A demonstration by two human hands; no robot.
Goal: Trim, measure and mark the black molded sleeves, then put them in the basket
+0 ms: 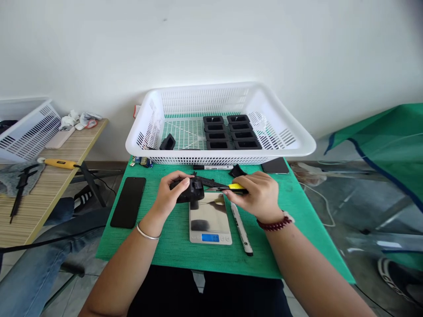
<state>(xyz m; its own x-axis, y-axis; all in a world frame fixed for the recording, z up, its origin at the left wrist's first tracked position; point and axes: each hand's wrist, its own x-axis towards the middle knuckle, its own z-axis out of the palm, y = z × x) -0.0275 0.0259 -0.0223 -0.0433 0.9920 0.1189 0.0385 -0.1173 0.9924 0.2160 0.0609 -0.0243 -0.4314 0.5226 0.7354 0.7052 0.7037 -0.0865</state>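
Observation:
My left hand (170, 193) is closed around a small black box-shaped part (191, 192), held just above a steel kitchen scale (210, 220) with a lit blue display. My right hand (259, 193) grips a black caliper with a yellow slider (236, 186). The caliper's jaws reach left onto the black part. Both hands hover over a green mat (172, 246) on a small table.
A white plastic basket (297, 147) at the back holds several black parts in two rows and one loose. A black phone (128, 201) lies left, a white marker (242, 229) right of the scale, another phone (275, 166) near the basket. A person's jeans-clad leg (29, 264) is at left.

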